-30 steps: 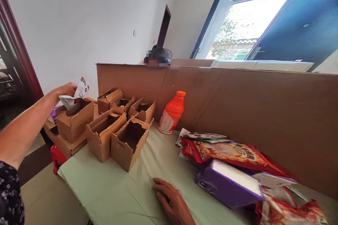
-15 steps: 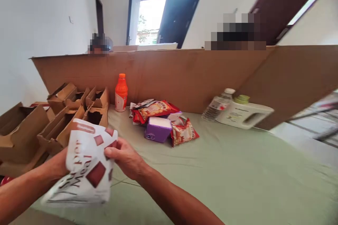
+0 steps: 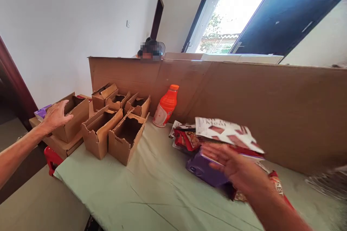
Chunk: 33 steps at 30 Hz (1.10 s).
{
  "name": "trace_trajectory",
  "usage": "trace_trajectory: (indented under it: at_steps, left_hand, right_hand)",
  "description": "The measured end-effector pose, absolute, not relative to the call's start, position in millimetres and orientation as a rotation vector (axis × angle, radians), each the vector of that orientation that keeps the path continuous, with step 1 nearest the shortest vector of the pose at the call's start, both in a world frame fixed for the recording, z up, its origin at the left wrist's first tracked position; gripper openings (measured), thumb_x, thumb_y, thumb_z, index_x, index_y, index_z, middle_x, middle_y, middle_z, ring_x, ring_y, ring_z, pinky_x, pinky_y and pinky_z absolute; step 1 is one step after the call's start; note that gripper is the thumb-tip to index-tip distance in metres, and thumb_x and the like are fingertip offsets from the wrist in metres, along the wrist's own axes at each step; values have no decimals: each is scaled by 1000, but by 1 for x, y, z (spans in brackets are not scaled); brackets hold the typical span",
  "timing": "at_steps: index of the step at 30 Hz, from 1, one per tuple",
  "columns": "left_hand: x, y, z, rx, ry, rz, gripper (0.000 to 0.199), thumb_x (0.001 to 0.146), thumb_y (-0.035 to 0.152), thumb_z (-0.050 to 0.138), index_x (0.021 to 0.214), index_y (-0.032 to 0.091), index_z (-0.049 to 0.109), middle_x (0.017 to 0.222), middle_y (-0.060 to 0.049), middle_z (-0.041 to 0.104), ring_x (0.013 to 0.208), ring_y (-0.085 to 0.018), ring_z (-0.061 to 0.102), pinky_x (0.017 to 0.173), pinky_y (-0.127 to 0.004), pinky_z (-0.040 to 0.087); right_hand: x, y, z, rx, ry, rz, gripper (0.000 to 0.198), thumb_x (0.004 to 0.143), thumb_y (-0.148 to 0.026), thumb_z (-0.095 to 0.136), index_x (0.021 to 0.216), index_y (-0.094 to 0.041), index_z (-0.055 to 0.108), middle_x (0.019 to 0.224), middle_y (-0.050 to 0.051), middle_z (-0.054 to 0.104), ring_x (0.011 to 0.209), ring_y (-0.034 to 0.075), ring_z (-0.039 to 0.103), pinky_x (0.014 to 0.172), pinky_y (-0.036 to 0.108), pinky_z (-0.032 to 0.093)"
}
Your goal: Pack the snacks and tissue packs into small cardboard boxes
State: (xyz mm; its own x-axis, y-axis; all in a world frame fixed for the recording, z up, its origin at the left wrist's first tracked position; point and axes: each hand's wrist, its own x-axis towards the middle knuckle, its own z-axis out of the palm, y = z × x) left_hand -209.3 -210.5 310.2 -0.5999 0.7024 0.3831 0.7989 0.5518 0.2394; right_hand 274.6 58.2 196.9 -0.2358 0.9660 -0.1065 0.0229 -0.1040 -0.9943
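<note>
My left hand (image 3: 57, 116), fingers spread, is over the near side of an open cardboard box (image 3: 77, 119) at the left; whether it touches the box I cannot tell. A purple pack (image 3: 42, 112) sits just beyond that hand. At the right, my right hand (image 3: 230, 162) is slightly blurred, its fingers stretched out and nothing in its grasp. It is in front of a white "Meal" pouch (image 3: 225, 131) with brown squares, lying on a pile. Under the pouch are red snack packets (image 3: 187, 140) and a purple-wrapped pack (image 3: 207, 169), partly hidden by the hand.
Several open cardboard boxes (image 3: 127, 137) stand on the green cloth (image 3: 151, 184). An orange bottle (image 3: 166, 104) leans in view beside them. A tall cardboard panel (image 3: 257, 97) runs along the back. A red stool (image 3: 51, 158) shows below left; behind the panel is a person's head (image 3: 150, 48).
The white pouch has left my hands and lies on the pile. My hands have moved apart, the left to the box, the right to the pile. My view has swung left.
</note>
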Motion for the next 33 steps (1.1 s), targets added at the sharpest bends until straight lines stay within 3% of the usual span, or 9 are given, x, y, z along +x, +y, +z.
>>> trace_trajectory:
  at_steps: [3,6,8,15,18,20,23,27,33]
  left_hand:
    - [-229,-209,292,-1298,-2615,-554,74,67,39,49,135,12,57,107,-12,74,97,-34,69,89,-43,52]
    - [-230,-202,283,-1390,-2608,-573,66,71,40,40,129,15,61,111,-9,74,88,-26,69,78,-34,53]
    - [-226,-196,282,-1469,-2582,-581,64,74,41,37,128,15,61,113,-7,73,88,-24,68,76,-31,53]
    - [-196,-182,285,-1609,-2567,-475,52,74,40,42,113,21,70,84,-3,74,71,-22,63,72,-32,50]
    - [-189,-179,300,-1632,-2603,-435,52,72,50,52,111,23,72,94,-2,77,80,-24,68,78,-31,53]
    - [-189,-170,319,-1588,-2611,-441,62,72,59,56,120,22,69,111,-4,76,97,-27,70,88,-32,53]
    - [-196,-130,350,-1475,-2613,-464,62,85,59,49,133,21,60,131,-6,69,119,-27,64,100,-31,49]
    - [-214,-35,368,-1412,-2756,-350,41,93,39,62,127,18,61,125,-8,69,107,-23,67,94,-37,55]
    - [-232,66,346,-1333,-2876,-250,35,95,38,66,122,17,62,123,-8,64,108,-25,65,90,-43,57]
  right_hand:
    - [254,21,162,-1223,-1333,1754,50,47,-52,89,83,-19,76,96,18,78,78,28,73,57,34,54]
    - [227,-6,142,-1101,-1479,1836,60,48,-63,89,83,-17,77,92,18,78,77,27,72,59,33,52]
    - [210,-10,138,-1034,-1541,1872,64,49,-68,87,86,-16,78,92,17,78,77,26,72,60,33,51]
    - [159,16,126,-892,-1486,1916,66,48,-70,87,83,-16,76,88,14,77,73,22,69,59,30,48]
    - [144,22,108,-859,-1442,1887,65,52,-71,85,85,-16,75,89,14,77,74,22,70,59,30,48]
    - [137,22,91,-864,-1451,1852,66,55,-74,82,86,-16,74,89,14,77,72,23,69,56,30,48]
    - [131,18,65,-844,-1577,1741,68,60,-81,73,85,-17,74,81,12,75,67,24,68,56,33,51]
    - [133,13,47,-751,-1808,1560,62,76,-80,61,84,-19,76,78,10,74,71,24,67,69,37,56]
    - [140,17,46,-720,-1914,1507,57,88,-71,52,88,-19,76,76,9,72,72,24,67,67,33,55]
